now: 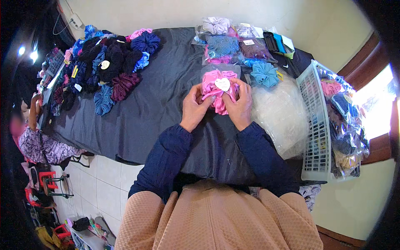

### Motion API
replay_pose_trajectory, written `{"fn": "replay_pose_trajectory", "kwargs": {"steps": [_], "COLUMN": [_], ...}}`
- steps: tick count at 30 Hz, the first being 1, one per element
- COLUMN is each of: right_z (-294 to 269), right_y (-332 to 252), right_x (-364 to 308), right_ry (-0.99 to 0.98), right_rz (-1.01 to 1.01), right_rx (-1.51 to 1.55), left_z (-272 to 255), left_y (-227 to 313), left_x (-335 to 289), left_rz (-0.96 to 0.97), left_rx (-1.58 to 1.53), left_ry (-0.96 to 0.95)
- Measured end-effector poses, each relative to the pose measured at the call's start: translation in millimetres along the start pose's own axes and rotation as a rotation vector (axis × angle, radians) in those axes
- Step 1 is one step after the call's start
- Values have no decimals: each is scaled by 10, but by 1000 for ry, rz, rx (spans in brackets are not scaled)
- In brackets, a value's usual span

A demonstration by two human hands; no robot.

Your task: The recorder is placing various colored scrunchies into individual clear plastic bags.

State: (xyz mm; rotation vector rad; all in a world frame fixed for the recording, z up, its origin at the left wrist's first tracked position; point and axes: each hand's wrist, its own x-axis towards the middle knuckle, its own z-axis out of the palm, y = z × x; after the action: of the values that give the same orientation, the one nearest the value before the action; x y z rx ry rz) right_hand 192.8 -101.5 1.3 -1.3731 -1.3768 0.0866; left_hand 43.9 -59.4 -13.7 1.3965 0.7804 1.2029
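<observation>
Both my hands grip a pink satin scrunchie (213, 79) with a white heart-shaped tag (223, 84) on its front. My left hand (195, 105) has its fingers closed on the left side, thumb pressed into the folds. My right hand (241, 104) closes on the right side, its thumb just below the tag. Clear plastic (228, 68) shows past the scrunchie's far edge; how far it wraps around, I cannot tell. Close beyond my right hand lies a light blue scrunchie (265, 75), and beside that hand is a heap of clear plastic bags (277, 116).
Bagged scrunchies (223, 46) lie along the far side of the dark-covered table (166, 75). A pile of loose scrunchies (110, 58) is at the far left. On the right stands a white plastic basket (314, 125) of bagged ones. Another person (46, 141) sits at the left end.
</observation>
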Motion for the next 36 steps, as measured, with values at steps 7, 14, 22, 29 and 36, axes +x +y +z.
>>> {"fn": "replay_pose_trajectory", "kwargs": {"steps": [7, 14, 22, 29, 36], "right_z": [-38, -43, -15, -60, -28], "right_y": [-103, -57, -137, -217, -110], "right_x": [-5, -13, -65, -10, -15], "right_ry": [-131, -239, -114, -142, -60], "right_rz": [-111, -34, -43, -420, -378], "right_rx": [85, 325, 48, -119, -259], "left_z": [-113, -108, -121, -93, 22], "left_y": [6, 77, -29, 116, 243], "left_x": [59, 76, 88, 20, -85], "left_rz": [-16, -141, -194, -245, -139], "left_rx": [108, -51, -93, -80, 132], "left_ry": [244, 261, 237, 96, -48]}}
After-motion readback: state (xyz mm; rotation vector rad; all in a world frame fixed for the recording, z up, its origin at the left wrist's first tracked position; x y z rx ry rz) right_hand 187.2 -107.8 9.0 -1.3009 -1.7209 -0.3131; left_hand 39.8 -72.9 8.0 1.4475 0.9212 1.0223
